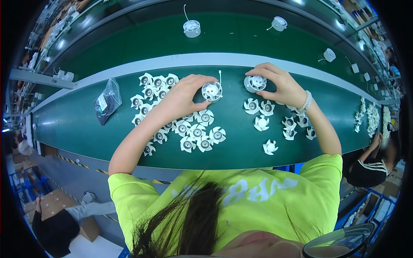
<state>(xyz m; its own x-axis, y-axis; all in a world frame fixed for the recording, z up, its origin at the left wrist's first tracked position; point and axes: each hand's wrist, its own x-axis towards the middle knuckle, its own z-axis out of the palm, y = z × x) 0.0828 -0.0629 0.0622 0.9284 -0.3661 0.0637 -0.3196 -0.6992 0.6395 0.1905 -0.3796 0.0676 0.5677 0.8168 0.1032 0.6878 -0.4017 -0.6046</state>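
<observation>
Dark hair (189, 219) and a yellow-green shirt (241, 193) are filling the lower foreground, with both forearms reaching up onto the green work surface (77, 124). Left hand (183, 96) is closing thumb and fingers around a round white fan housing (212, 91); the housing is lying flat, its open face turned up toward the camera, and a thin white lead is rising from its far edge. Right hand (282, 86), wearing a pale bead bracelet (306, 102), is gripping a second round housing (255, 83), likewise lying face up. Loose white impellers are lying just under the left forearm in a dense cluster (189, 129), and a sparser group (275, 122) is lying below the right hand. A small clear bag (106, 101) with dark contents is resting well left of the cluster. Beyond a pale rail, further white housings are sitting on the conveyor belt (232, 32).
</observation>
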